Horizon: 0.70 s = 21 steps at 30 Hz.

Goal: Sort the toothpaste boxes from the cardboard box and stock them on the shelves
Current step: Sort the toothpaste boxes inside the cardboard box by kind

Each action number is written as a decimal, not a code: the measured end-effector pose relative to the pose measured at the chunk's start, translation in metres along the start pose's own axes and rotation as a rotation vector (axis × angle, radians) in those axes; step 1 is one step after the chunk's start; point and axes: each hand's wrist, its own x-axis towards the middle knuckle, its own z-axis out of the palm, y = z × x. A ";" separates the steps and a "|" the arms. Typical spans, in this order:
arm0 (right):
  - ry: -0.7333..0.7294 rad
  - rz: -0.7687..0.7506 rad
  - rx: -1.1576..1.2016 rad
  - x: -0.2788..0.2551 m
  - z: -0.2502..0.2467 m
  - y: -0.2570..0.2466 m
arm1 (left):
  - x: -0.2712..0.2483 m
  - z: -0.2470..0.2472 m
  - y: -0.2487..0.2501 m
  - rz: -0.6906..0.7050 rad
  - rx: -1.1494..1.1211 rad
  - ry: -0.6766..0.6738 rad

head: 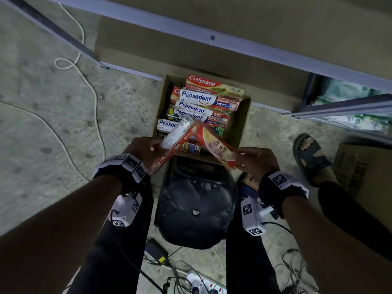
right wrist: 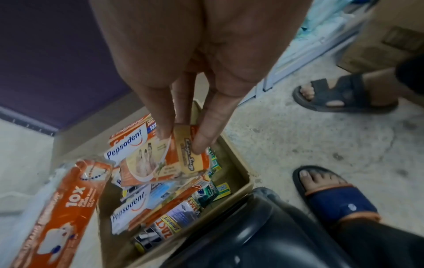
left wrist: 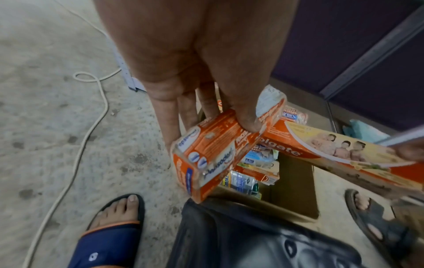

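An open cardboard box point(head: 244, 124) stands on the floor under the shelf, holding several Colgate point(head: 203, 81) and Pepsodent point(head: 197, 97) toothpaste boxes. Above its near side, my left hand point(head: 156, 145) grips a plastic-wrapped red Pepsodent pack point(head: 178, 136); the left wrist view shows thumb and fingers round that Pepsodent pack point(left wrist: 206, 159). My right hand point(head: 240, 158) pinches the end of a red and yellow Colgate box point(head: 214, 145), seen between thumb and fingers in the right wrist view point(right wrist: 151, 163). The two held packs cross each other over the cardboard box point(right wrist: 238, 163).
A black plastic stool point(head: 197, 209) sits between my legs, right behind the box. A grey metal shelf rail point(head: 233, 45) runs overhead, with a lower shelf point(head: 350, 107) at right. Another person's sandalled foot point(head: 307, 153), a second carton point(head: 364, 172), cords point(head: 93, 98) and a power strip point(head: 203, 285) lie around.
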 end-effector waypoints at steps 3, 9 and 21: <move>0.028 0.021 0.190 0.001 0.008 0.002 | 0.006 0.002 0.010 -0.043 -0.058 0.010; 0.069 0.125 0.404 0.014 0.034 0.022 | 0.029 0.020 0.028 -0.120 -0.248 0.000; -0.017 0.261 0.195 0.067 0.069 0.070 | 0.083 0.075 0.020 -0.133 -0.245 -0.010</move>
